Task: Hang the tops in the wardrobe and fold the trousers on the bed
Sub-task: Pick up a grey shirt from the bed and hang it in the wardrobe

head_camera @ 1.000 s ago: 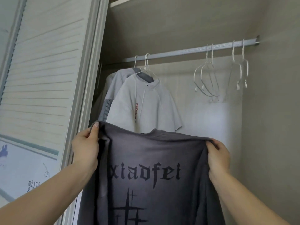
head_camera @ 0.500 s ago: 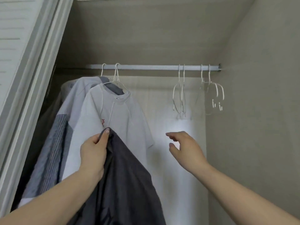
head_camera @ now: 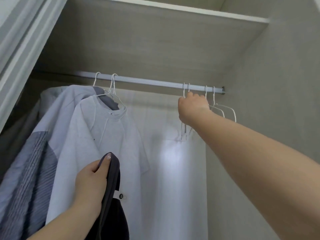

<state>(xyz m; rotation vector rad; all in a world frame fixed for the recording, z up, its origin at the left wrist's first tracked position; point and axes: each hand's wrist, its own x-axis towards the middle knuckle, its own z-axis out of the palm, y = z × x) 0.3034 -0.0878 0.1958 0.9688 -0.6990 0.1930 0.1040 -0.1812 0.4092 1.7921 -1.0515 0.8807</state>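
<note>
Head view, nearest first: the left hand (head_camera: 91, 179) pinches the dark grey top (head_camera: 110, 201) by its upper edge, low and left of centre, the cloth hanging straight down in front of 2 pale tops already on the rail (head_camera: 147, 82). Farther in, up and to the right, the right hand (head_camera: 192, 108) is closed around the necks of a pair of empty white hangers (head_camera: 186, 89) just under the rail. Its arm is stretched nearly straight. Hanger and top are well apart, so the hanger likely must come down and left to the collar. 2 more empty hangers (head_camera: 223, 110) hang just beyond.
</note>
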